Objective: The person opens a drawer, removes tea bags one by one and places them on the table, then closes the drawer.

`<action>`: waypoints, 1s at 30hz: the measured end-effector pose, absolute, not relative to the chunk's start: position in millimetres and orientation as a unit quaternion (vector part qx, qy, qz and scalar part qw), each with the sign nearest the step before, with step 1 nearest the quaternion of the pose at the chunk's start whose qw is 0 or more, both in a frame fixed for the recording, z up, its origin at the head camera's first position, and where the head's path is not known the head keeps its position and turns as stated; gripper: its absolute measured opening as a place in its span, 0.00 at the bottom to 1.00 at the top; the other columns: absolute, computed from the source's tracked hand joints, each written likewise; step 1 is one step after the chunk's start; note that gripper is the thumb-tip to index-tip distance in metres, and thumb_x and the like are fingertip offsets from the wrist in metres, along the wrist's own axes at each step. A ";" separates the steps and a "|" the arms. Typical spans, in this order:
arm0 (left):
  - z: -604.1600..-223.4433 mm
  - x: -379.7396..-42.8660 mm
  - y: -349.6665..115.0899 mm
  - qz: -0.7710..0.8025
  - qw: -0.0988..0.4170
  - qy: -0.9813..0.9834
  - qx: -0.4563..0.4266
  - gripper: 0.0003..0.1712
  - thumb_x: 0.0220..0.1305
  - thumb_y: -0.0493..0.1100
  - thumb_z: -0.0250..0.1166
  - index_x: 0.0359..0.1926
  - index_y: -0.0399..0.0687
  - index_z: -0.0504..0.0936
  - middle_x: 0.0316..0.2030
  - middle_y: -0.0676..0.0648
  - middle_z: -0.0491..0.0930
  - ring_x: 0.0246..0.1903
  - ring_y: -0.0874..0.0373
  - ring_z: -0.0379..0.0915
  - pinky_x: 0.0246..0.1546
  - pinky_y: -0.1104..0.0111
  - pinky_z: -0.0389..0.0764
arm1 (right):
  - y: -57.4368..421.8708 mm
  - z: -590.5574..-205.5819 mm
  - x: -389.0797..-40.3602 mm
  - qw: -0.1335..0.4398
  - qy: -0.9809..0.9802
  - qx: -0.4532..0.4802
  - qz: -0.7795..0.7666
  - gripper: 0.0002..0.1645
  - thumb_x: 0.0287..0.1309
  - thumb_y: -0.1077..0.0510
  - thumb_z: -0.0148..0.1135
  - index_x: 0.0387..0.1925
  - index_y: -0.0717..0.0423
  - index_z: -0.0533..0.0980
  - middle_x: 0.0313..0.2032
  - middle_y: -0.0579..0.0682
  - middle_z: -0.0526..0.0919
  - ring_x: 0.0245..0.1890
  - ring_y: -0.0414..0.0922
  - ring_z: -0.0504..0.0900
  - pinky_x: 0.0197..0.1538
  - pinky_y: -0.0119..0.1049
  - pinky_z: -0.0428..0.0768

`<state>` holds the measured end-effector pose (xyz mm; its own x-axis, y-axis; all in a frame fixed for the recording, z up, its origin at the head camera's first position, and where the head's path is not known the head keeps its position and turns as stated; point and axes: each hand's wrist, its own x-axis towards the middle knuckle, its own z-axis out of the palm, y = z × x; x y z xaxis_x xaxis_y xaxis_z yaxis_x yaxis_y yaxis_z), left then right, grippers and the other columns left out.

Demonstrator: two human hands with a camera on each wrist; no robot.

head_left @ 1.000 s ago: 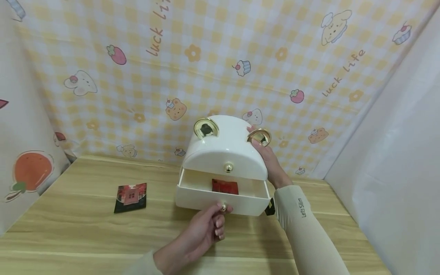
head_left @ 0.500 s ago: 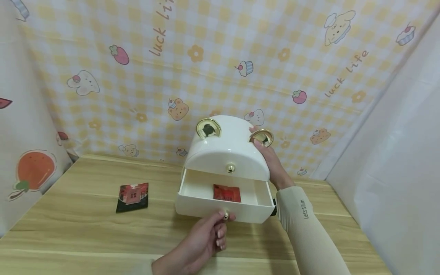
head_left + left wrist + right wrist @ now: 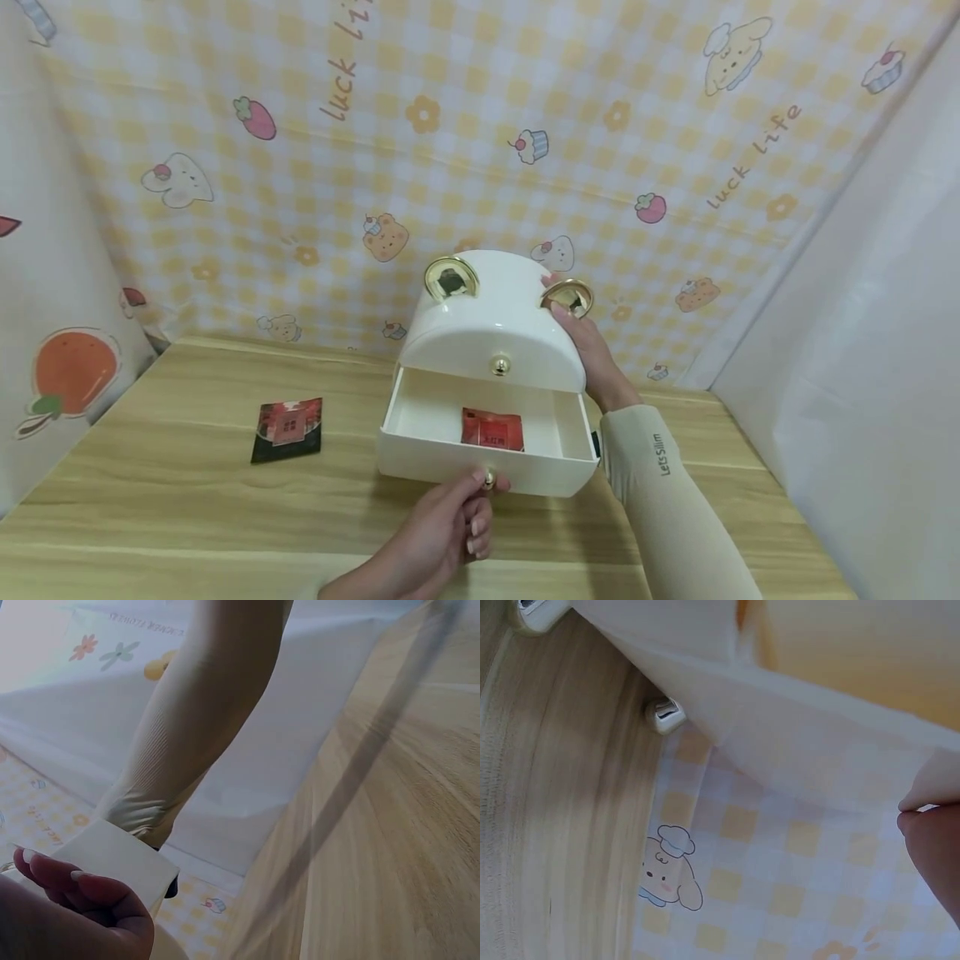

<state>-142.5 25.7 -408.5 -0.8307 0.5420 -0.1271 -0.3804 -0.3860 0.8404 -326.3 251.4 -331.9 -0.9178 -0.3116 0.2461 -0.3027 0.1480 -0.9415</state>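
Observation:
A white rounded drawer box [image 3: 487,287] with two gold frog-like eyes stands against the back cloth. Its lower drawer [image 3: 420,454] is pulled well out, and a red printed sachet [image 3: 492,431] lies inside. My left hand [image 3: 442,533] pinches the gold knob [image 3: 490,479] on the drawer front between thumb and finger, the other fingers curled below. On the box's right side, my right hand [image 3: 596,358] grips it, thumb by the right eye [image 3: 567,297]. The right wrist view shows fingertips [image 3: 922,825] at the white wall.
Left of the box, a red-and-black sachet [image 3: 287,430] lies on the wooden table [image 3: 187,492]. Something dark [image 3: 596,443] shows between the drawer's right side and the sleeve. Small gold feet [image 3: 665,715] support the box. A checked cloth [image 3: 330,183] hangs close behind.
The lower drawer has slid farther out toward me with my left hand on its knob, showing more of the red sachet inside. My right hand keeps its place on the box.

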 end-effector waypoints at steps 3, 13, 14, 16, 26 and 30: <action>-409.7 -140.9 23.4 0.825 0.288 0.477 0.100 0.21 0.80 0.55 0.47 0.55 0.44 0.74 0.22 0.57 0.64 0.23 0.64 0.59 0.30 0.73 0.68 | 249.8 -331.1 -324.7 0.004 0.755 -0.200 -0.624 0.30 0.80 0.44 0.39 0.78 0.35 0.55 0.77 0.40 0.59 0.56 0.32 0.77 0.54 0.23 0.76; -413.5 -132.3 24.3 0.828 0.303 0.459 0.110 0.18 0.80 0.52 0.46 0.52 0.44 0.76 0.19 0.58 0.65 0.20 0.65 0.59 0.29 0.73 0.67 | 251.4 -330.4 -324.0 0.013 0.745 -0.202 -0.636 0.30 0.80 0.44 0.39 0.78 0.34 0.55 0.71 0.42 0.68 0.40 0.31 0.82 0.43 0.25 0.81; -413.3 -131.1 24.1 0.828 0.306 0.458 0.107 0.19 0.80 0.52 0.47 0.52 0.44 0.76 0.19 0.58 0.65 0.20 0.65 0.59 0.29 0.73 0.67 | 251.3 -330.7 -324.2 0.013 0.744 -0.203 -0.637 0.30 0.80 0.44 0.39 0.78 0.34 0.55 0.70 0.43 0.69 0.39 0.32 0.83 0.42 0.26 0.82; -412.2 -128.6 23.8 0.827 0.311 0.458 0.101 0.19 0.79 0.52 0.47 0.52 0.43 0.76 0.19 0.58 0.65 0.20 0.65 0.59 0.29 0.74 0.67 | 250.6 -331.0 -324.7 0.012 0.745 -0.204 -0.635 0.30 0.79 0.43 0.39 0.78 0.34 0.55 0.73 0.42 0.67 0.43 0.31 0.82 0.45 0.25 0.81; -407.2 -115.8 19.8 0.819 0.347 0.453 0.057 0.18 0.79 0.49 0.46 0.53 0.42 0.75 0.19 0.57 0.66 0.21 0.64 0.61 0.28 0.73 0.65 | 248.4 -330.9 -325.5 0.004 0.744 -0.209 -0.634 0.32 0.79 0.44 0.40 0.79 0.38 0.54 0.79 0.39 0.54 0.58 0.27 0.74 0.56 0.20 0.75; -406.6 -113.0 16.5 0.814 0.362 0.452 0.043 0.19 0.80 0.50 0.45 0.55 0.42 0.74 0.20 0.57 0.66 0.22 0.64 0.62 0.28 0.74 0.66 | 249.7 -332.1 -326.2 0.000 0.752 -0.208 -0.626 0.32 0.79 0.44 0.39 0.79 0.39 0.54 0.80 0.37 0.51 0.61 0.27 0.71 0.56 0.20 0.74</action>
<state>-113.0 16.5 -406.6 -0.7349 0.6274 -0.2575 -0.5500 -0.3292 0.7676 -326.2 249.7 -332.1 -0.9134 -0.3125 0.2610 -0.3135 0.1307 -0.9405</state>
